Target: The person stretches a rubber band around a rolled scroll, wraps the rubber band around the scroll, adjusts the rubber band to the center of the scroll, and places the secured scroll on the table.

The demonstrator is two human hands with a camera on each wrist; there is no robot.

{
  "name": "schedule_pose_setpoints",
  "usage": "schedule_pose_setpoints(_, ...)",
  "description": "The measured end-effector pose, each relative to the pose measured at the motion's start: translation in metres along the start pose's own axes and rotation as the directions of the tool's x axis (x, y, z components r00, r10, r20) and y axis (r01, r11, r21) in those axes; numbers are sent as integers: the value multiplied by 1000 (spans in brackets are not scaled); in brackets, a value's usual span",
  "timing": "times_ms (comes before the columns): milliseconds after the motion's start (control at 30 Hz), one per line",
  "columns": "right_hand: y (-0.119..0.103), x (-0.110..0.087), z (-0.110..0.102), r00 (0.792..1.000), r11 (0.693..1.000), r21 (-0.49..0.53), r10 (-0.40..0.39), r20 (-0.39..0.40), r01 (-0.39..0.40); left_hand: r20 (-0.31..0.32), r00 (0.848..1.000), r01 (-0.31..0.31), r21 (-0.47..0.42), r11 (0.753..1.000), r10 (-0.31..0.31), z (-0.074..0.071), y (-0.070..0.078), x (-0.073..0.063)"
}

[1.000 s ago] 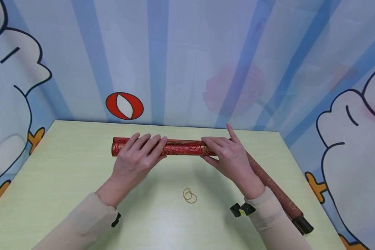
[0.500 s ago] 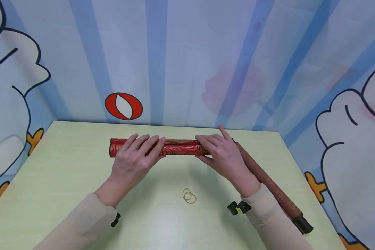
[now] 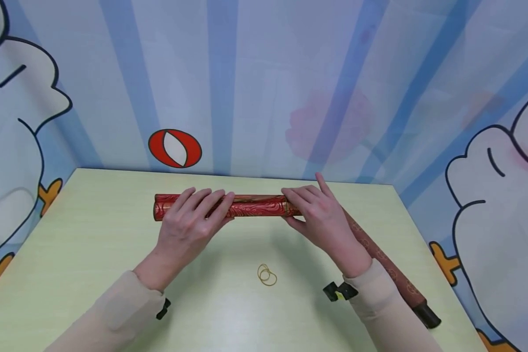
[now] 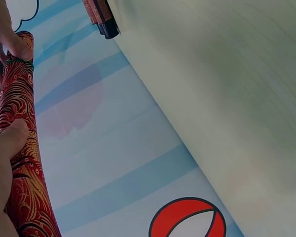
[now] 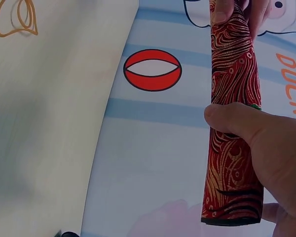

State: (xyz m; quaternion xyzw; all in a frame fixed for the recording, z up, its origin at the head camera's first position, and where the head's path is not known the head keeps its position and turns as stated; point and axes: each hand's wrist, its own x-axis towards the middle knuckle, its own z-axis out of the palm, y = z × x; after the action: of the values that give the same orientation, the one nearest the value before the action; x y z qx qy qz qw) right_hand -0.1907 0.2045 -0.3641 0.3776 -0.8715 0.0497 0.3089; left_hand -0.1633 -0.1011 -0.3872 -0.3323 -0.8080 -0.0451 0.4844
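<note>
l hand point(image 3: 191, 220) fingers curled over the top of a red patterned roll point(image 3: 259, 208), thumb round the near side, so a firm grip on its l part. r hand point(image 3: 323, 220) grips the same roll nr its r end; thumb lies across it in the r wrist view, little finger sticks out away from the roll. roll is held roughly level btwn the 2 hands, l end poking out past the l hand, and looks to be up off the table point(image 3: 220, 318); red w/ gold & black swirls up close, dark rim at the r end. sleeves are beige, w/ a black strap point(image 3: 341, 292) at the r wrist. nearer the person, btwn the forearms, a few thin yellow rings point(image 3: 267, 275) lie overlapping on the tabletop. over on the r, a brown patterned roll point(image 3: 387, 261) lies diagonally, black end toward the near r corner, other end hidden behind the r hand. behind it all, a blue striped backdrop point(image 3: 264, 98) w/ a red-and-white oval point(image 3: 175, 148) printed low, l of centre.
</note>
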Motion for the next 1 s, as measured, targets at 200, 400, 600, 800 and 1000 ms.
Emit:
schedule_pose_setpoints(200, -6, 8, 0, 1000, 1000, -9, -22, 16, 22, -1, 1000, 2, 6, 1000, -2, -1, 1, 0)
schedule_pose_setpoints(400, -7, 7, -1, 999, 999, -33, -12, 39, 14, 4, 1000, -7, -7, 1000, 7, -1, 1, -1)
schedule_pose_setpoints(600, -5, 4, -5, 998, 999, -38, 24, 64, -21, -3, 1000, -14, -10, 1000, 14, -2, 0, -1)
schedule_pose_setpoints(800, -8, 8, -4, 999, 1000, -21, 1, 52, 0, -4, 1000, -3, -3, 1000, 3, -2, 1, 0)
schedule_pose_setpoints(1000, -10, 10, -2, 998, 1000, -6, -25, 64, 26, 24, 1000, -18, 18, 1000, 18, -1, 4, 1)
